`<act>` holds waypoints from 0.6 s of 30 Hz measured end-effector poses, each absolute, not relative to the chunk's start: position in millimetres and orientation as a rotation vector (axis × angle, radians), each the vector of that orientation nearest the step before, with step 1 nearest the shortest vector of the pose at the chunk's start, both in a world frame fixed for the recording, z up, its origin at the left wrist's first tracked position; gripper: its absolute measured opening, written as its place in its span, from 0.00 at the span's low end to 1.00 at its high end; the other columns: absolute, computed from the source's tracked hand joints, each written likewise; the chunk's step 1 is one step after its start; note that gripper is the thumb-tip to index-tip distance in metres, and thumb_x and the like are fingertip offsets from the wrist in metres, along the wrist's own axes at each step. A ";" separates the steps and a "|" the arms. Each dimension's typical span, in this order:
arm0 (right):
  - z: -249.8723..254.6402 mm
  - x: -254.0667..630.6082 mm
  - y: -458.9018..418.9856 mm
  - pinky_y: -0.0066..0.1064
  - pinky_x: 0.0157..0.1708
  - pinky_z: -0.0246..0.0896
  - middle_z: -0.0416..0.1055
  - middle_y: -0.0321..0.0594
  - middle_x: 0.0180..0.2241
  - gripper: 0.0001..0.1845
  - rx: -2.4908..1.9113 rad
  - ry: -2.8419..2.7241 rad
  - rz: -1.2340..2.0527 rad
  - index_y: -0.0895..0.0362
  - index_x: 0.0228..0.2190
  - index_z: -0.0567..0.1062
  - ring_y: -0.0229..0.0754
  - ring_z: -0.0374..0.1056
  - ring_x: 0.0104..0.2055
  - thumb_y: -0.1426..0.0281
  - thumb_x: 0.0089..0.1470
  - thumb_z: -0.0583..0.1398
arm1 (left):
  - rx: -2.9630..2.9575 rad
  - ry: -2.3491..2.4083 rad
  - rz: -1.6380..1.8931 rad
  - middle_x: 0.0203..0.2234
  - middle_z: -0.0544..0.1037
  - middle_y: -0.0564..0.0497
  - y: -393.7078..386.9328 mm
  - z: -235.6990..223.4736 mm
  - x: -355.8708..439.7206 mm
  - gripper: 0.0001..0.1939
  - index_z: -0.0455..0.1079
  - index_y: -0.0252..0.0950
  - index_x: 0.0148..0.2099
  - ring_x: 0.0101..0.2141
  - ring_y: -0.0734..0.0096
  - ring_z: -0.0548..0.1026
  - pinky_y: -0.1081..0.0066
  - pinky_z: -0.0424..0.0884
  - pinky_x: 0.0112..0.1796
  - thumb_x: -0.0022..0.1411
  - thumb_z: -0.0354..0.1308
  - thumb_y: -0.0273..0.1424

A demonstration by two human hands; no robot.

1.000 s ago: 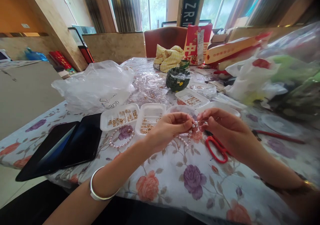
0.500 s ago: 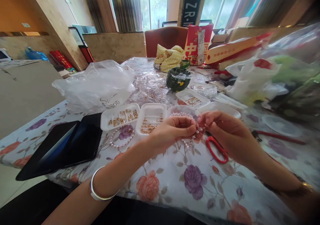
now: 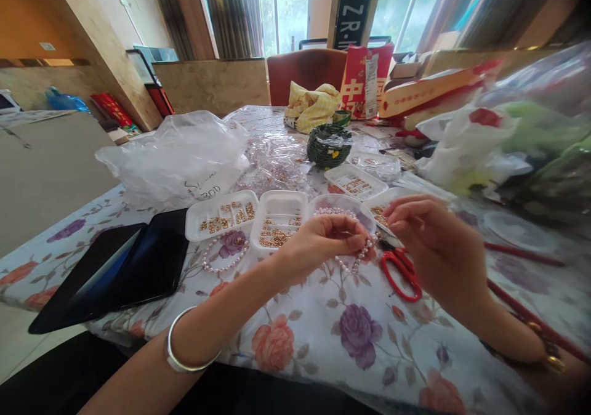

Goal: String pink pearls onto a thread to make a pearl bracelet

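Observation:
My left hand [image 3: 323, 241] is closed in a pinch on a strand of pale pink pearl beads [image 3: 354, 261] that hangs down to the flowered tablecloth [image 3: 351, 335]. My right hand [image 3: 431, 242] hovers just to the right, fingers curled, fingertips over a white tray of gold beads [image 3: 381, 209]; what it holds, if anything, I cannot make out. Red-handled scissors [image 3: 401, 276] lie under the right hand. A finished pearl loop [image 3: 225, 256] lies left of the left hand.
Two white foam trays with gold beads [image 3: 222, 213] [image 3: 278, 218] and a round dish of pearls [image 3: 340, 209] sit ahead. Black tablets [image 3: 115, 267] lie at the left edge. Clear plastic bags [image 3: 178, 153], a green basket [image 3: 329, 146] and piled bags [image 3: 480, 138] crowd the back and right.
My right hand has drawn away from the left hand, moving right and up toward the bead tray. The left hand keeps the pearl strand and has barely shifted.

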State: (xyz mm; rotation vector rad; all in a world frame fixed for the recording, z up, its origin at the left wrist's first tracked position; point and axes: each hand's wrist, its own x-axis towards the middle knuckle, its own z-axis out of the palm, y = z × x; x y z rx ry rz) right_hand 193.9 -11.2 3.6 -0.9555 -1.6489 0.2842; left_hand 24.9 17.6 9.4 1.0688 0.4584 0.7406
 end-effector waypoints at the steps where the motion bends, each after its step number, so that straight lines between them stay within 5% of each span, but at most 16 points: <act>1: 3.2 193.6 -11.4 0.28 0.36 0.59 0.68 0.34 0.32 0.04 -0.959 -1.655 0.270 0.54 0.27 0.69 0.36 0.64 0.37 0.73 0.53 0.58 | 1.060 0.455 0.736 0.21 0.73 0.56 17.6 9.2 24.9 0.04 0.68 0.31 0.28 0.25 0.84 0.72 0.79 0.65 0.32 0.53 0.59 0.23; 18: -0.8 193.3 -10.3 0.25 0.27 0.59 0.64 0.33 0.28 0.03 -0.806 -1.491 1.015 0.52 0.31 0.69 0.33 0.60 0.29 0.67 0.57 0.56 | 0.994 0.462 0.693 0.22 0.73 0.55 17.2 7.0 25.1 0.06 0.65 0.31 0.28 0.25 0.81 0.74 0.78 0.68 0.32 0.53 0.60 0.25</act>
